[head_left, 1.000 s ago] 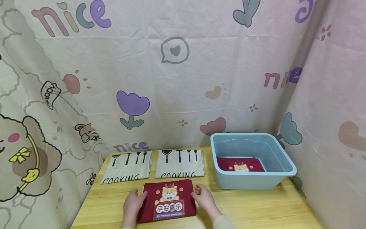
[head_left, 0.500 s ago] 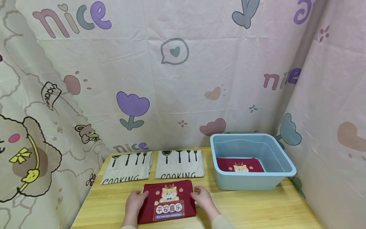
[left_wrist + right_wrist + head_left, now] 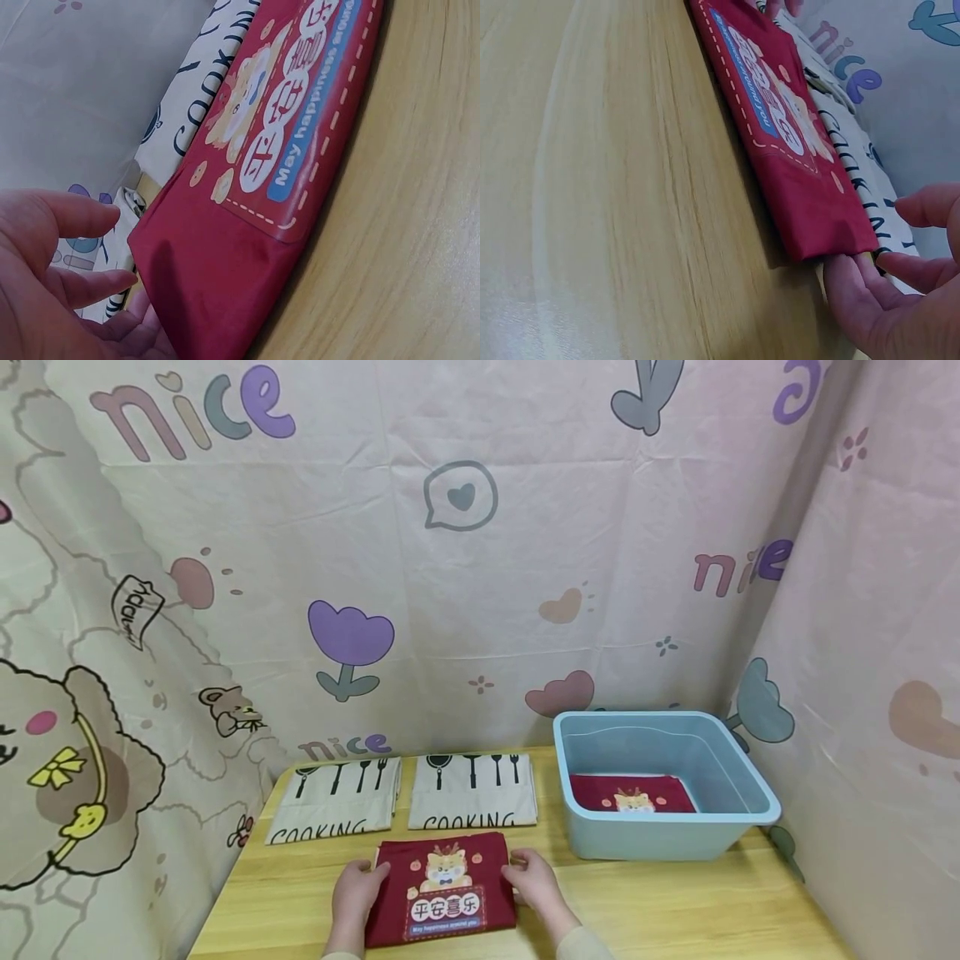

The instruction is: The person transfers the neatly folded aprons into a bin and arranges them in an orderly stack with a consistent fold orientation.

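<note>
With grip wide in both left hand [image 3: 356, 893] and right hand [image 3: 536, 883], touching the left and right edges of a folded red cloth [image 3: 441, 892], near on the tabletop [image 3: 660, 910]; just beyond, showing two white cloths [image 3: 333, 803] side by side; far right, a bin [image 3: 645, 837] with a second red cloth [image 3: 618, 793] inside

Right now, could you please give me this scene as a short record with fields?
work surface: wooden table
between the hands: folded red cloth, cartoon animal print facing up
left hand: at that cloth's left edge, some fingers partly hidden by it
right hand: at its right edge, some fingertips hidden by the cloth, thumb apart from it
behind: two folded white cloths, side by side, printed COOKING
right side: blue bin, upright
inside bin: another red cloth, similar animal print
backdrop: patterned curtain
</note>
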`<control>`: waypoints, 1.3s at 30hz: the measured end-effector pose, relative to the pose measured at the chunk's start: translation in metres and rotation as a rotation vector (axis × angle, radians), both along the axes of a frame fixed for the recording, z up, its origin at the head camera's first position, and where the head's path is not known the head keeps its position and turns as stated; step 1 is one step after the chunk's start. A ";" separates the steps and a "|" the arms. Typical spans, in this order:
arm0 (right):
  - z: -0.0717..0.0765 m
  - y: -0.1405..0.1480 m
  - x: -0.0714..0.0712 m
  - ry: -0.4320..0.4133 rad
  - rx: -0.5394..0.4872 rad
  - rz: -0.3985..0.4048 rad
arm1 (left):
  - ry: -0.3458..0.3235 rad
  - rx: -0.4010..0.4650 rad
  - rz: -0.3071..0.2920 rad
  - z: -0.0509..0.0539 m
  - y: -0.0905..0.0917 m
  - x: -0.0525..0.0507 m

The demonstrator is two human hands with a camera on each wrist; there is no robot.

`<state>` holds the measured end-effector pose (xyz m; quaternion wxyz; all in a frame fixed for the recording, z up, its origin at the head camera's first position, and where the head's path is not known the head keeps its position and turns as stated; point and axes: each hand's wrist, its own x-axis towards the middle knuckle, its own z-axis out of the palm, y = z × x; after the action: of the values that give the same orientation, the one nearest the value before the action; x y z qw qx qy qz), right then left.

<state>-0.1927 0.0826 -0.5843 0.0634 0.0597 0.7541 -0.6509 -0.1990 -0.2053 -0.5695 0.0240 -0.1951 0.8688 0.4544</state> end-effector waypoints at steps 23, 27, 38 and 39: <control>-0.008 -0.003 -0.006 0.117 -0.023 -0.057 | 0.090 0.134 0.049 -0.008 0.004 0.000; -0.002 -0.001 -0.008 0.124 -0.062 -0.051 | 0.119 0.160 0.051 -0.003 0.002 -0.001; 0.024 0.004 -0.015 0.160 -0.127 -0.021 | 0.148 0.314 0.041 0.026 -0.006 -0.004; 0.026 0.005 -0.015 0.165 -0.125 -0.020 | 0.147 0.324 0.040 0.028 -0.007 -0.004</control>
<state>-0.2080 0.0873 -0.5578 -0.0019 0.0093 0.7140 -0.7001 -0.2029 -0.2123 -0.5413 -0.0176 -0.1721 0.7796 0.6019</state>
